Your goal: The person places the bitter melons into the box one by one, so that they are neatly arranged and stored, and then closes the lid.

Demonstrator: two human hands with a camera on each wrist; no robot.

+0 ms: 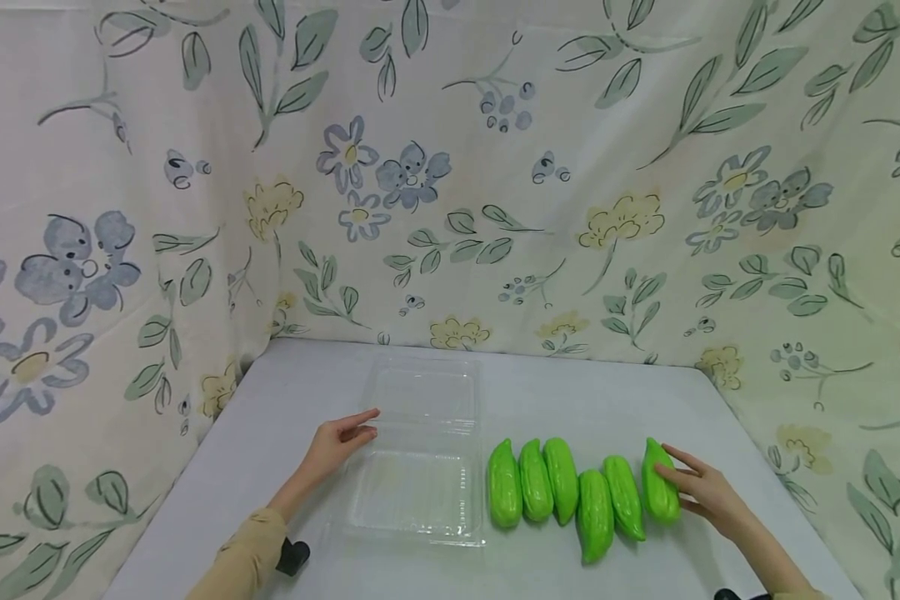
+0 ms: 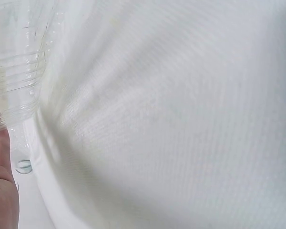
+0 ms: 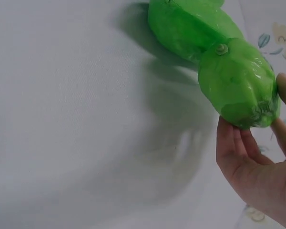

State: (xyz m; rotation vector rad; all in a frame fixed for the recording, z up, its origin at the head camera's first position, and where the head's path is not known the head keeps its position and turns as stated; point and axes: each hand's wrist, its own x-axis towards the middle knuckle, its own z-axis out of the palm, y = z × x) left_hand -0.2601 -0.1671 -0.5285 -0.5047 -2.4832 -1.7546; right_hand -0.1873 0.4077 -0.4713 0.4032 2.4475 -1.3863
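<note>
Six glossy pods (image 1: pixel 596 508): right hand (image 1: pixel 708 493) grips one, whose nub (image 3: pixel 221 49) I see only wristside; straight-fingered left hand (image 1: pixel 333 445) touches clear tray (image 1: pixel 412 492).

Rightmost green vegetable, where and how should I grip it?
The rightmost green vegetable is probably best gripped across its thick middle, from the right, where the right hand holds it: its long body runs front to back, and a neighbouring vegetable lies on its left.

We see a white worktop (image 1: pixel 585 400); behind it and at both sides there hangs a pale cloth (image 1: pixel 480 179) with blue and yellow flowers and green leaves.
</note>
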